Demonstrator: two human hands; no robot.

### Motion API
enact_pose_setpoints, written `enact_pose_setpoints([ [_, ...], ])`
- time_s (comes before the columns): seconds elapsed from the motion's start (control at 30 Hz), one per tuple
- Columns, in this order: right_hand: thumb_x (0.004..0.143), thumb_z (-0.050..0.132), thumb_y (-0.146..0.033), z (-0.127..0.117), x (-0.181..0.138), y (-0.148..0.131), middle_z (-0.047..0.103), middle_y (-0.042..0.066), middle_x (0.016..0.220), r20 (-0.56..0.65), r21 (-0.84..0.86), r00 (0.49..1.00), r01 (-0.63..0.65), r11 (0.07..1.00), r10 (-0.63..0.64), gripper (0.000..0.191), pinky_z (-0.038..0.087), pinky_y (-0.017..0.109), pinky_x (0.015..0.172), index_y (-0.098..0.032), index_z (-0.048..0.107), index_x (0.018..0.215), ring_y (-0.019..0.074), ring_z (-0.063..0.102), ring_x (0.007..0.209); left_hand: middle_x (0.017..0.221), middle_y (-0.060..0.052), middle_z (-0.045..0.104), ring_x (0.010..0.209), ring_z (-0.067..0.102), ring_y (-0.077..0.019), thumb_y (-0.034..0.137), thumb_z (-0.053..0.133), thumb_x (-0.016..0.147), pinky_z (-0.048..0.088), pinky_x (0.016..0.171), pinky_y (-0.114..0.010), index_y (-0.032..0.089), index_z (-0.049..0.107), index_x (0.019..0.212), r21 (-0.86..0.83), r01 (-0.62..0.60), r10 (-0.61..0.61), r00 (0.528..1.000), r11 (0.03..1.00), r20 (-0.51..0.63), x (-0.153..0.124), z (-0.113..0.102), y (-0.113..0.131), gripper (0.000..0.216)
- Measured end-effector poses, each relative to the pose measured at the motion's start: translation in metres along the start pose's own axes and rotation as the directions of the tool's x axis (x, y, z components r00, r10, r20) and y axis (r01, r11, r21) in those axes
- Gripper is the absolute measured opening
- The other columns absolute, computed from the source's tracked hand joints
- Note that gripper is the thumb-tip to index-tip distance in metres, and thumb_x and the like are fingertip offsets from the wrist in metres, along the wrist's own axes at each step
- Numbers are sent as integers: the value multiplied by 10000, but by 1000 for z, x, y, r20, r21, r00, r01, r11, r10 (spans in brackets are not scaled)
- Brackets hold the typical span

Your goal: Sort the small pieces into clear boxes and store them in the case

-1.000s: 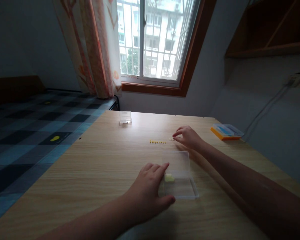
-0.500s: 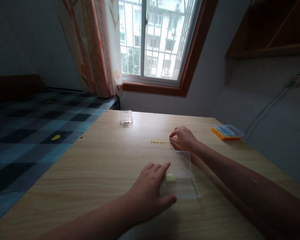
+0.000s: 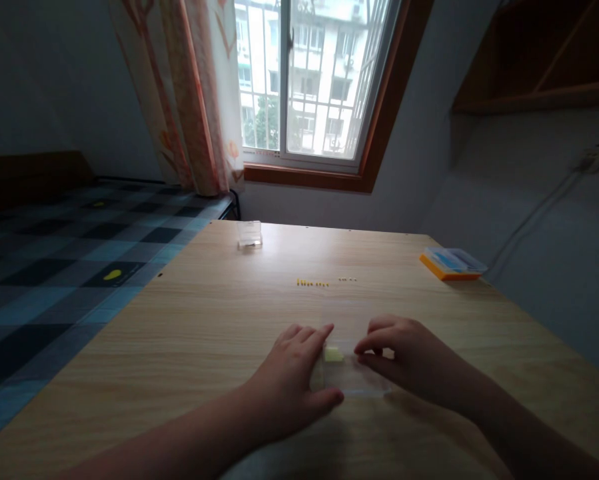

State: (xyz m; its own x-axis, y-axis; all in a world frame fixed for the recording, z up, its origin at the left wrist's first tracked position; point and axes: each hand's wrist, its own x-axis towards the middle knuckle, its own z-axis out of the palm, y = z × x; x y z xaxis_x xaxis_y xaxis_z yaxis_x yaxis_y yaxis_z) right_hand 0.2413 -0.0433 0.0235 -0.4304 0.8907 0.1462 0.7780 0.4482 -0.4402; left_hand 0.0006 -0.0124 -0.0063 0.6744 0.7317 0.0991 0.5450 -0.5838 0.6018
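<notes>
"Where's the clear case point(image 3: 364, 392)?"
"On the surface point(image 3: 219, 313), left hand point(image 3: 304, 370) spread along its left side."
"And the right hand point(image 3: 394, 350)?"
"Above it; can't tell whether its fingers grip anything. A bump could scatter the pale yellow pieces point(image 3: 334, 355) inside."

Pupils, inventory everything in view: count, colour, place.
Window: one, white, far wall
Curtain: one, orange, beside window
Bed: one, blue checks, left
Shelf: one, brown, upper right
Cable: one, grey, right wall
Table: one, beige, centre
Small box: one, clear, table's far left
Case: one, orange, table's right
Tiny pieces: several, yellow and whitish, mid-table
Flat box: one, clear, by hands
Pale shape: one, yellow, flat box
Left hand: one, at flat box
Right hand: one, over flat box
</notes>
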Motion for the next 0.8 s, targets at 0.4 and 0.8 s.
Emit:
enact_pose_setpoints([
  [0.4, 898, 621, -199, 13, -3, 4, 687, -16, 809, 3, -121, 999, -32, 992, 33, 179, 362, 240, 691, -270, 784, 891, 125, 597, 755, 1372, -118, 589, 1275, 486, -316, 292, 773, 734, 340, 1148, -513, 184, 441, 1487, 21, 9, -10, 1000, 1000, 21, 0, 0, 0, 830],
  [0.8, 914, 563, -171, 21, -2, 2, 664, -1, 797, 45, -140, 999, -3, 990, 9, 232, 339, 243, 674, -255, 774, 868, 116, 578, 743, 1372, -131, 587, 1267, 484, -309, 287, 791, 727, 350, 1147, -486, 145, 440, 1492, 26, 6, -7, 999, 1000, 32, 1, -1, 0, 854],
])
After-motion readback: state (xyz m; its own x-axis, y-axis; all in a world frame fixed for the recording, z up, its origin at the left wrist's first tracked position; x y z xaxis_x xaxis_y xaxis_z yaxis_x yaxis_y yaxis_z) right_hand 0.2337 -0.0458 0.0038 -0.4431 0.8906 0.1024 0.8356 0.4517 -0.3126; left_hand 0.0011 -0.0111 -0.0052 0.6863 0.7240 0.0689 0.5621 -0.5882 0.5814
